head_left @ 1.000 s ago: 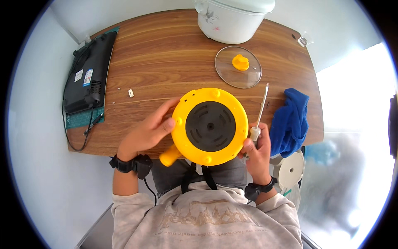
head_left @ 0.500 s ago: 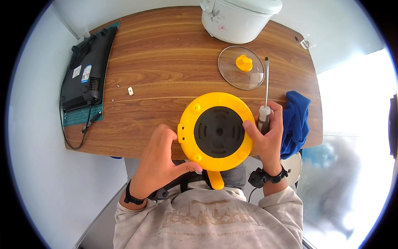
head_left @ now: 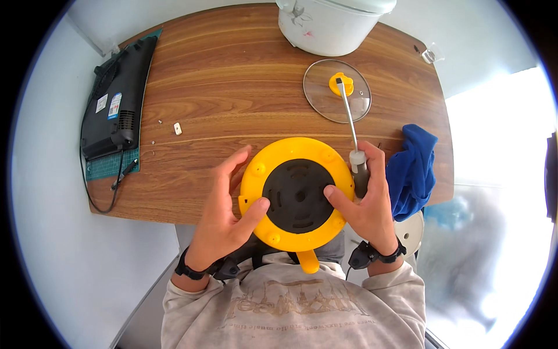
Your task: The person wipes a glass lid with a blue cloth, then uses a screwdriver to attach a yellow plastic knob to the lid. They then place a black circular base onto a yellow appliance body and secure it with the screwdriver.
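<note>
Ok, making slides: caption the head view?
Left hand and right hand hold a round yellow-black plastic appliance, the right also a grey-handled screwdriver.

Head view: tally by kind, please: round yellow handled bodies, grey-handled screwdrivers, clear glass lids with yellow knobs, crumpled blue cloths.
Round yellow handled body: 1
Grey-handled screwdriver: 1
Clear glass lid: 1
Crumpled blue cloth: 1
Total: 4

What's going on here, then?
A person is holding a round yellow appliance in both hands, its dark slotted face turned up. The left hand has its thumb on the yellow rim. The right hand steadies the other side while also gripping a screwdriver. On the table beyond lies a glass lid, with a blue cloth to the right.
</note>
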A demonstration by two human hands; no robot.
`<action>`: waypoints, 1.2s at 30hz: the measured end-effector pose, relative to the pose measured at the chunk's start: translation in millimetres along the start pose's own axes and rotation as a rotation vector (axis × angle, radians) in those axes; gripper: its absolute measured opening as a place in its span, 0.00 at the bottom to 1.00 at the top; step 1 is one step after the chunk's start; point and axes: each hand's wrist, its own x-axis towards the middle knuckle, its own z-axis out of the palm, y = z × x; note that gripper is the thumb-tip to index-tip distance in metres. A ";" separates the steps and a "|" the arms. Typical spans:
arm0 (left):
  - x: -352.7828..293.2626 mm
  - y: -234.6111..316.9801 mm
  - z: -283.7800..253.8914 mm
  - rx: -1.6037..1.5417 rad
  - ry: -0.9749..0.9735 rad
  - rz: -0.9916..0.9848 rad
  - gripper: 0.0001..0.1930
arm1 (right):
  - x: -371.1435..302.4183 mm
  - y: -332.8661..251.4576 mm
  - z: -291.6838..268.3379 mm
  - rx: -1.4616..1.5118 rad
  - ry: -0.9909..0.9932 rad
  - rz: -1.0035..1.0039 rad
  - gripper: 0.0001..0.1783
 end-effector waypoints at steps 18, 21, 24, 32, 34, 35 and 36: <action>7.8 -0.2 -3.3 -0.015 -0.106 -0.028 0.33 | -1.6 -0.5 8.9 -0.091 0.069 -0.066 0.42; 9.2 6.3 -3.5 0.003 -0.098 -0.073 0.32 | -0.8 -0.6 8.4 -0.108 0.076 -0.069 0.42; 9.9 11.4 -2.6 0.031 -0.090 -0.105 0.31 | -0.9 0.2 8.6 -0.125 0.090 -0.080 0.41; 12.4 9.3 -2.6 0.185 -0.064 -0.053 0.29 | -2.6 1.1 10.8 -0.128 0.108 -0.076 0.41; 14.2 8.4 -4.0 0.242 -0.054 -0.021 0.28 | -2.3 -2.5 10.7 -0.113 0.109 -0.050 0.40; 14.7 10.6 -3.8 0.255 -0.053 -0.035 0.28 | -2.6 -4.0 10.4 -0.105 0.109 -0.038 0.40; 14.9 13.0 -2.6 0.265 -0.049 -0.045 0.28 | -2.7 -3.6 10.6 -0.110 0.116 -0.062 0.39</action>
